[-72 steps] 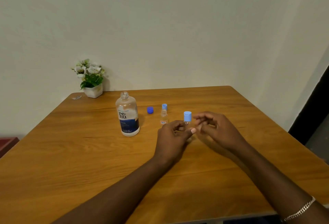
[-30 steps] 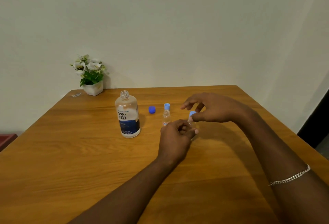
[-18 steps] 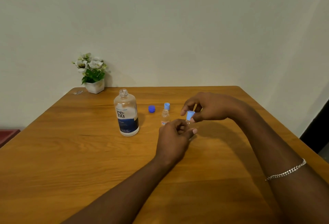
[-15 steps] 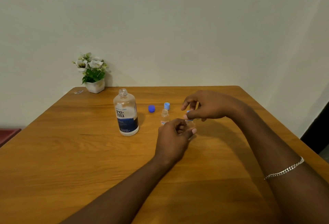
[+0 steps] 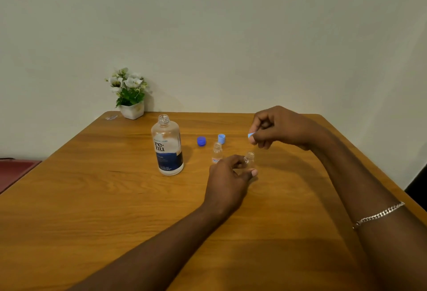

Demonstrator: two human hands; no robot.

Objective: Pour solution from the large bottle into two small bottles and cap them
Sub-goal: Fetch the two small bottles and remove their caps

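Large bottle (image 5: 168,147): upright on the worktop (image 5: 92,198), mouth open, dark blue cap (image 5: 201,141) lying just behind and to its right.

Small bottles: one (image 5: 217,153) stands uncapped near the middle, its light blue cap (image 5: 221,138) on the wood just behind it. The other (image 5: 249,159) is pinched at its body by the left hand (image 5: 227,179), fingers clamped on it, neck open.

Right hand (image 5: 280,126): raised above and right of that bottle, fingers shut on a light blue cap (image 5: 250,135).

Risks: both small bottles are light, narrow and open; a knock from either wrist would likely tip the free one. Their necks look far narrower than the large bottle's mouth, so pouring may overshoot and wet the wood. A loose cap could roll.

Room: broad bare wood toward the viewer and on the left. The right edge is nearer the right forearm; the far edge lies well behind the caps. Flower pot (image 5: 132,110) in the far left corner, well apart.
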